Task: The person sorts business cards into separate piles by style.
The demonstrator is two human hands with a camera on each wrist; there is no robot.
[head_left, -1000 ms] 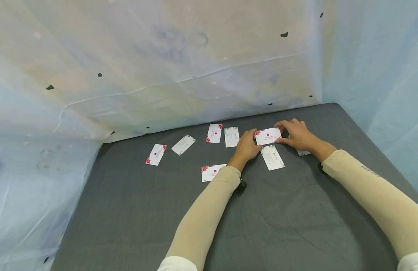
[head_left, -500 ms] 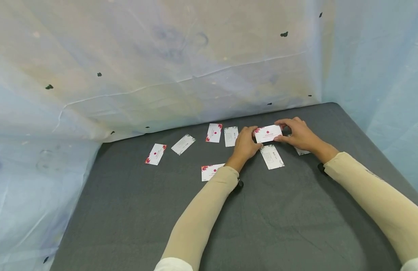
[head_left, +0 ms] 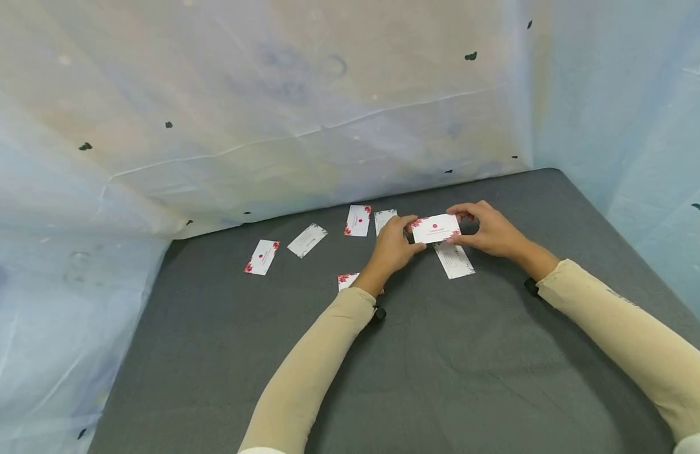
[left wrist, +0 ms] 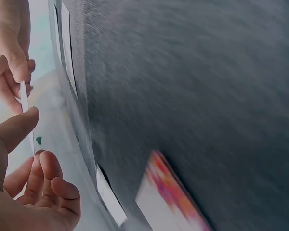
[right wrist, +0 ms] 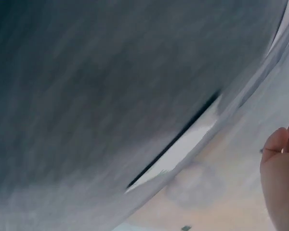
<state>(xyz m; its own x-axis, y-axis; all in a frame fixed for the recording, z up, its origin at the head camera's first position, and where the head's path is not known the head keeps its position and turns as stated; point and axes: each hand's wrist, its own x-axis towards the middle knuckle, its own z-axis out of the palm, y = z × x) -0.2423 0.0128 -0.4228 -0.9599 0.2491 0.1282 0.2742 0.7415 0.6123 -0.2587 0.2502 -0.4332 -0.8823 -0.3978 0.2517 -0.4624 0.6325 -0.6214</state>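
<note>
Here's the red-cornered white card (head_left: 435,229), up off the grey table (head_left: 441,378), long axis running hand to hand; left hand (head_left: 392,246) pinches one short end, right hand (head_left: 489,231) pinches the other. It's squarely between them; neither hand is nearer.

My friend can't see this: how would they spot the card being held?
Find the dark grey cloth-covered table. Above its far half, the left grip and right grip pinch a white rectangular card with red floral corners, the only card held off the table.
</note>
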